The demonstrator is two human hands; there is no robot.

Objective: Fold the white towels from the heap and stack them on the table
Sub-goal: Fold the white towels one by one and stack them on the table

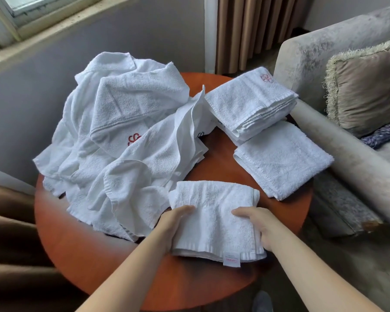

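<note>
left hand [175, 225] and right hand [260, 226] gripping folded terry towel [214, 206], rumpled white heap [122, 122], round glossy table [95, 255]

head view, looking down, table [81, 255] close.

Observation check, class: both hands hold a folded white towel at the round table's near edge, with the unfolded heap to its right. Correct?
No. The head view shows the unfolded heap to the left of the folded white towel, not its right. Left hand and right hand do hold it at the near edge of the round table.
</note>
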